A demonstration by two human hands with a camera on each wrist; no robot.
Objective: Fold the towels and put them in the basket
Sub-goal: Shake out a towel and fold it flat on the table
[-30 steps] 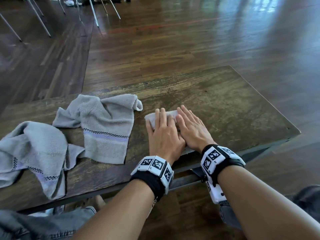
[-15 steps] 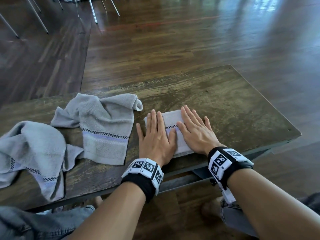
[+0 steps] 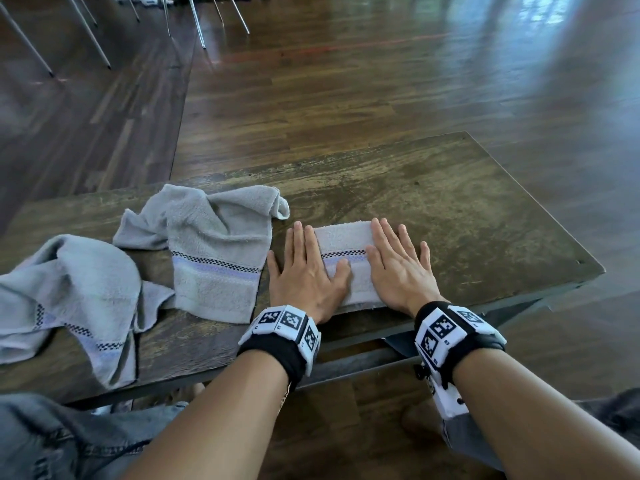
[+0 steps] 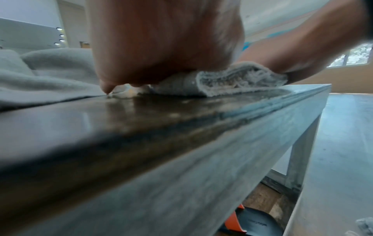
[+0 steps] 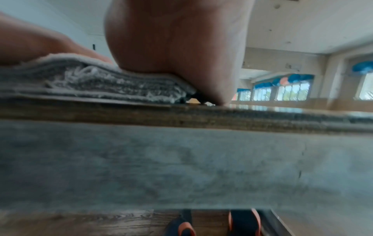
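Note:
A small folded grey towel [image 3: 348, 252] with a checked stripe lies near the front edge of the wooden table [image 3: 450, 209]. My left hand [image 3: 304, 265] lies flat on its left side, fingers straight. My right hand [image 3: 398, 265] presses flat on its right side. From the left wrist view the folded towel [image 4: 238, 79] shows its stacked layers under my left hand [image 4: 165, 39]. In the right wrist view the heel of my right hand [image 5: 177, 47] sits on the folded towel [image 5: 96, 83]. No basket is in view.
Two unfolded grey towels lie on the table's left: one crumpled [image 3: 214, 247] beside my left hand, another [image 3: 69, 299] hanging near the front-left edge. Chair legs [image 3: 201, 22] stand on the wooden floor beyond. Dark shoes with orange trim [image 5: 244, 223] lie under the table.
Both hands have slid apart across the folded towel, left hand leftward and right hand rightward, uncovering its middle and the checked stripe. The other two towels have not moved.

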